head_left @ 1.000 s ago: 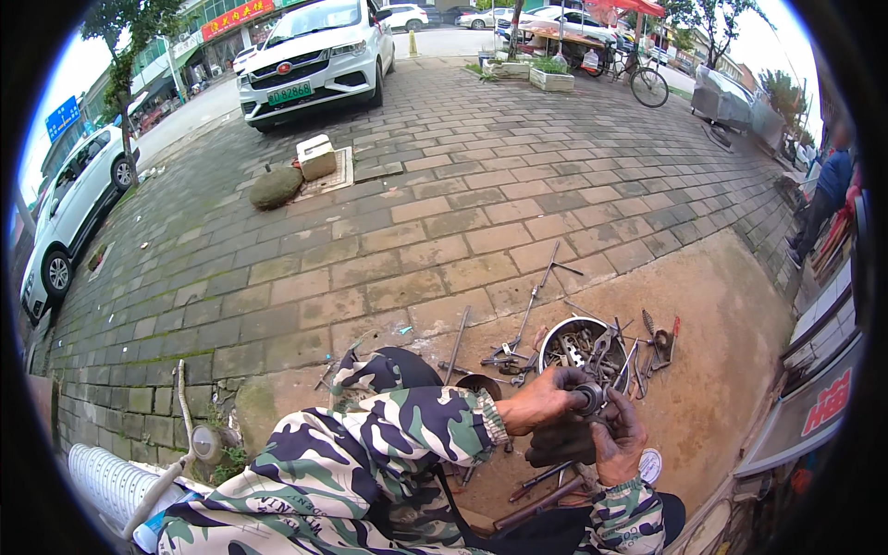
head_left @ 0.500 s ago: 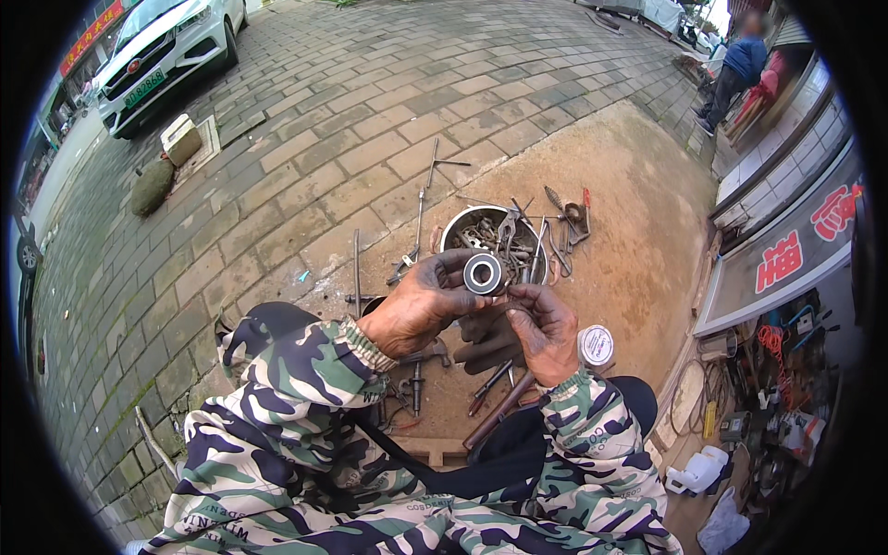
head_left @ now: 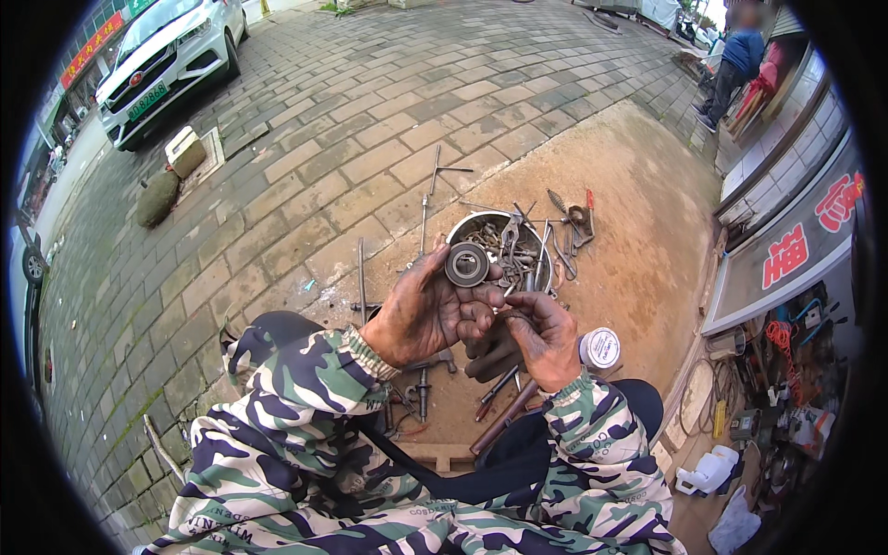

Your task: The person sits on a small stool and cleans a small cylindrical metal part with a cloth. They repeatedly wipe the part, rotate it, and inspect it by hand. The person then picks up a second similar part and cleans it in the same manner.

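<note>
A ball bearing (head_left: 454, 268), a dark ring with a round hole, is held up by my left hand (head_left: 412, 313), between the thumb and fingers. That hand is turned partly palm-up, its lower fingers curled toward the other hand. My right hand (head_left: 548, 342) is close beside it, thumb and fingers pinched together near the left fingertips. Whatever lies in this pinch is too small to make out. Below both hands is a dark glove-like bundle (head_left: 492, 359), partly covered by them. Just beyond the bearing stands a round metal basin (head_left: 483, 216) full of greasy tools and metal parts.
A T-shaped wrench (head_left: 437, 169), pliers and other hand tools lie around the basin. A white-lidded round tub (head_left: 600, 348) stands right of my right hand. Near my knees lie a long rusty bar (head_left: 504, 413) and a hammer. A glass-panelled sign (head_left: 786, 254) leans at right.
My left hand has rolled more palm-up, shifting the bearing slightly left and tilting its face. The right hand keeps its pinch and has barely moved. The view has shifted a little.
</note>
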A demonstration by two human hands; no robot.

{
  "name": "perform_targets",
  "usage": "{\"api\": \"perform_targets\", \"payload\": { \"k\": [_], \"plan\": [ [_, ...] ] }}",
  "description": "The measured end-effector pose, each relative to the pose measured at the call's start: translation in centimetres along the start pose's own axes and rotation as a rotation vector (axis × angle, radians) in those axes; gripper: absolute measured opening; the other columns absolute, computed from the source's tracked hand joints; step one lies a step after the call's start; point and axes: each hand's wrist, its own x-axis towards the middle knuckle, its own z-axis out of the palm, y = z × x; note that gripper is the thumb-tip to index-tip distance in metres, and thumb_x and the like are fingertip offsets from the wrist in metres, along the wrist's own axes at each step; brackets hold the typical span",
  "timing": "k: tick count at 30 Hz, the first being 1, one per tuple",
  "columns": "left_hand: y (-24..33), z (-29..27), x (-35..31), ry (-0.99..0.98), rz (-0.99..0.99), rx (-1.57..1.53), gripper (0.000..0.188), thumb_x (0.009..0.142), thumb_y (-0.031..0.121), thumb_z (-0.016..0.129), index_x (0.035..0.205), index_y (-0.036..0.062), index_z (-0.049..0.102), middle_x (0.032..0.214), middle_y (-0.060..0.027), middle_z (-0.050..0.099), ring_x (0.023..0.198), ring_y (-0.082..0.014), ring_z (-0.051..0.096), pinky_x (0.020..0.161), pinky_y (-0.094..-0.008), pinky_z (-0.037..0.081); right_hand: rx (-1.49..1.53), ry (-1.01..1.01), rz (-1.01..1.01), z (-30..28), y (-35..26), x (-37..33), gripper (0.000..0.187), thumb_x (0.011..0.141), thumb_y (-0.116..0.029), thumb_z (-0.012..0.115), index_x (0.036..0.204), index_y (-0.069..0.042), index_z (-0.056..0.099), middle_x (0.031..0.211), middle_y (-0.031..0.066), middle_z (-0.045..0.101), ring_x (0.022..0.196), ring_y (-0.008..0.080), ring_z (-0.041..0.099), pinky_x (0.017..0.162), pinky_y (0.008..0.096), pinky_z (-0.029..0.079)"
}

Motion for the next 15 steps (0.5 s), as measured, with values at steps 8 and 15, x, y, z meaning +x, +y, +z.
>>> {"api": "perform_targets", "payload": {
  "k": [8,15],
  "plan": [
    [-0.14,-0.26,-0.22,0.000,-0.018,0.041,0.069,0.107,0.056,0.028,0.131,-0.0045,0.051,0.099,-0.0206,0.069,0.076,-0.0302,0.072,0.071,-0.0355,0.061,0.005,-0.009,0.000,0.22,0.30,0.03,0.022,0.092,0.000,0.061,0.113,0.005,0.064,0.085,0.0070,0.068,0.075,0.0110,0.063,0.069,0.0267,0.052],
    [-0.21,-0.15,-0.29,0.110,-0.021,0.178,0.068,0.106,0.057,0.027,0.128,-0.0017,0.054,0.095,-0.0146,0.068,0.074,-0.0238,0.067,0.070,-0.0316,0.057,0.137,0.010,0.002,0.21,0.63,0.00,0.026,0.092,-0.002,0.066,0.117,0.006,0.062,0.091,0.0084,0.069,0.080,0.0120,0.064,0.070,0.0263,0.052]
  ]
}}
